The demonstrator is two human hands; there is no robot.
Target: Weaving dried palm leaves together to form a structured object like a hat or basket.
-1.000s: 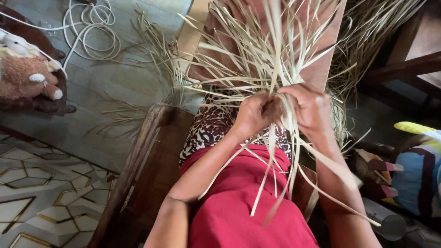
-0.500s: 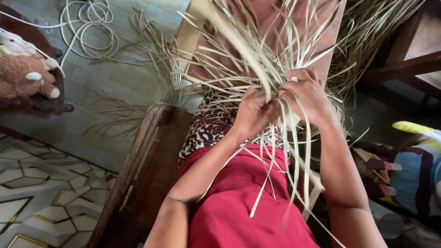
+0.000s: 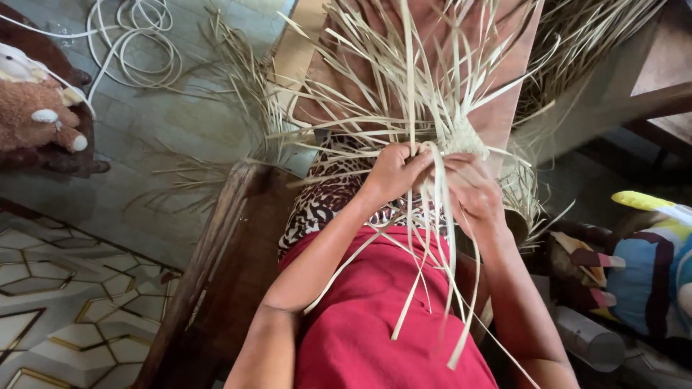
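Straw-pale palm strips [image 3: 404, 94] fan up from a small woven patch [image 3: 465, 138] just above your knuckles; your left hand [image 3: 393, 173] and right hand [image 3: 472, 189] pinch strands closed (loose ends trail over your lap).

Dry, matt, pale straw-coloured palm-leaf strips [image 3: 425, 108] fan out above smooth red cloth [image 3: 382, 317], with a dark, worn wooden chair frame [image 3: 216, 252] left of that cloth, a fuzzy brown plush toy [image 3: 36, 115] far left, and glossy patterned floor tiles [image 3: 65, 310] below the toy.
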